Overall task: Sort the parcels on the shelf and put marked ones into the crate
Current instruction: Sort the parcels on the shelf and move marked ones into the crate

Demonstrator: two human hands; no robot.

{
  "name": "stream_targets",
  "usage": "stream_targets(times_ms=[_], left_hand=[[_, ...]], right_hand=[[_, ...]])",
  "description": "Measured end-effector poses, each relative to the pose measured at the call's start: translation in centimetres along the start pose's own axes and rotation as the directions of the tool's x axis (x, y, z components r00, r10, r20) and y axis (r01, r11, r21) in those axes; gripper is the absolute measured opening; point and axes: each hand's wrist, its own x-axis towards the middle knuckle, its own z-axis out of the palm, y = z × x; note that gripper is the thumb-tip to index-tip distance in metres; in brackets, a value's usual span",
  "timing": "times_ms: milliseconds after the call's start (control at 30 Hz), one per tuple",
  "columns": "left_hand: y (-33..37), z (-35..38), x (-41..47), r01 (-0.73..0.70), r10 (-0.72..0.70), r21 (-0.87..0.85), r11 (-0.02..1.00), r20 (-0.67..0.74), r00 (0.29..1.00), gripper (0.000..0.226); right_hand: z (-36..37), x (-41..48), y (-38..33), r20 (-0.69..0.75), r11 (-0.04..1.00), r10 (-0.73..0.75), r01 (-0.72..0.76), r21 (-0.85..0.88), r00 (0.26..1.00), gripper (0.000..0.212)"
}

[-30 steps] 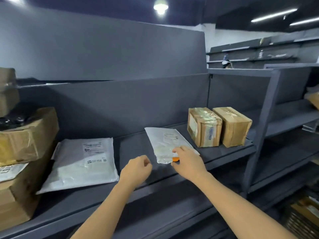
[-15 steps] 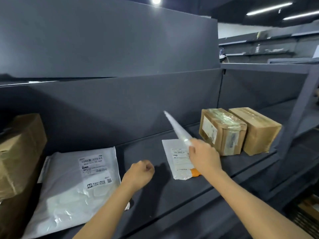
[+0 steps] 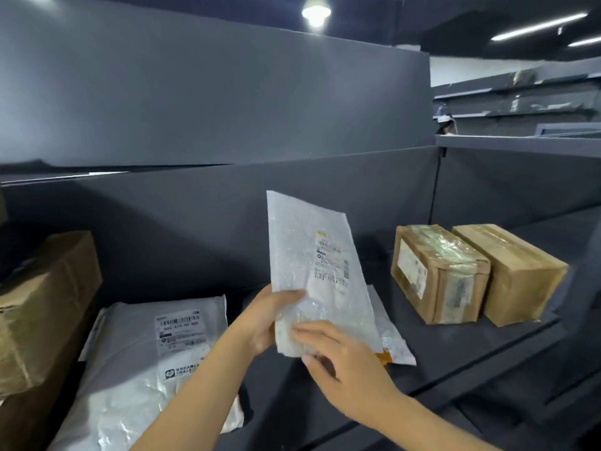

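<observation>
A thin white bubble mailer (image 3: 312, 255) with a printed label stands upright above the grey shelf (image 3: 455, 359), label side toward me. My left hand (image 3: 266, 315) grips its lower left edge, thumb on the front. My right hand (image 3: 341, 362) holds its bottom corner with curled fingers. Behind it a second white mailer with an orange tab (image 3: 395, 348) lies flat on the shelf. To the left lies a larger white poly bag (image 3: 146, 362) with a barcode label. No crate is in view.
Two taped cardboard boxes (image 3: 439, 273) (image 3: 514, 271) stand side by side at the shelf's right. Stacked cardboard boxes (image 3: 42, 307) fill the left edge. A dark back panel rises behind the shelf; more shelving runs to the right.
My right hand lifted the top mailer off the shelf and turned it upright, uncovering the mailer beneath. My left hand came up from a loose fist and took the mailer's lower edge.
</observation>
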Motion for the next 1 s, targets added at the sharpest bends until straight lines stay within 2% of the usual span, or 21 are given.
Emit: stream_targets(times_ms=[33,100,167,200,233,300,367,400,433,600,700,833,1000], left_hand=[[-0.5,-0.8,-0.4,-0.026,0.026,-0.034,0.999,-0.005,1.000,0.042],[-0.9,-2.1,-1.6,-0.046,0.042,-0.117,0.992,-0.037,0.998,0.048],[-0.6,-3.2,-2.3,-0.055,0.044,-0.122,0.991,-0.092,0.995,0.054],[-0.5,-3.7,-2.7,-0.059,0.045,-0.114,0.992,-0.119,0.992,0.056],[-0.3,-4.1,-3.0,-0.057,0.042,-0.108,0.992,-0.135,0.990,0.058],[-0.1,-4.6,-3.6,-0.038,0.025,-0.093,0.995,-0.132,0.991,0.059],[-0.1,-4.8,-4.1,-0.005,-0.006,-0.095,0.995,-0.119,0.993,0.059],[-0.1,-4.8,-4.2,0.011,-0.022,-0.101,0.995,-0.111,0.994,0.059],[-0.1,-4.9,-4.3,0.021,-0.032,-0.101,0.995,-0.104,0.994,0.057],[-0.3,-4.8,-4.9,-0.004,-0.004,-0.063,0.998,-0.134,0.991,0.063],[-0.4,-4.6,-5.1,-0.049,0.045,-0.025,0.998,-0.149,0.988,0.057],[0.1,-3.8,-5.9,-0.128,0.139,0.074,0.989,-0.168,0.976,0.031],[0.5,-2.9,-7.2,-0.169,0.208,0.225,0.960,-0.164,0.964,0.027]], right_hand=[[0.1,-0.2,0.1,0.023,0.991,0.046,-0.049,0.128,0.999,0.033],[-0.6,0.2,0.3,-0.111,0.929,0.197,-0.149,0.340,0.974,0.032],[-2.0,1.3,0.8,-0.319,0.888,0.356,-0.213,0.407,0.878,0.034],[-2.6,1.9,1.1,-0.384,0.867,0.427,-0.249,0.432,0.819,0.038],[-3.3,2.6,1.2,-0.384,0.820,0.512,-0.304,0.486,0.768,0.043],[-4.2,3.8,1.3,-0.170,0.637,0.631,-0.381,0.670,0.757,0.045],[-4.7,4.5,1.0,0.107,0.368,0.609,-0.399,0.840,0.786,0.031],[-4.8,4.6,0.7,0.180,0.280,0.583,-0.404,0.871,0.792,0.027],[-4.7,4.7,0.5,0.202,0.253,0.564,-0.401,0.880,0.801,0.025],[-4.8,5.5,0.1,0.123,0.374,0.529,-0.361,0.854,0.839,0.018],[-4.5,5.7,0.2,0.097,0.415,0.533,-0.360,0.836,0.841,0.016],[-4.4,6.4,1.0,0.093,0.385,0.575,-0.370,0.846,0.813,0.017],[-3.7,6.8,1.9,0.160,0.298,0.617,-0.417,0.859,0.771,0.019]])
